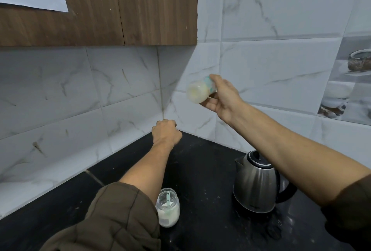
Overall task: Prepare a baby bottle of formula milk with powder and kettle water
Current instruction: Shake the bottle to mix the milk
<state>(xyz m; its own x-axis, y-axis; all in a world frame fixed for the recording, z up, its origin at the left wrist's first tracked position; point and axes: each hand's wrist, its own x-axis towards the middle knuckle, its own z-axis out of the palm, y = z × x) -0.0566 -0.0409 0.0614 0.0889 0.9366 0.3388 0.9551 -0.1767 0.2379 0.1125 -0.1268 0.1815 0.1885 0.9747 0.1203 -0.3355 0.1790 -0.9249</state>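
Note:
My right hand (221,98) holds the baby bottle (198,91) up in the air in front of the tiled wall. The bottle lies on its side, blurred, with pale milky liquid inside and its base towards me. My left hand (166,132) is a closed fist above the far corner of the black counter (204,170); nothing shows in it. A steel kettle (256,184) with a black lid and handle stands on the counter at the right, under my right forearm. An open glass jar of white powder (168,207) with a pale green scoop inside stands by my left elbow.
A brown wooden wall cabinet (124,7) hangs above at the upper left. Marbled white tiles (281,66) cover both walls that meet in the corner. White specks of powder dot the counter around the kettle.

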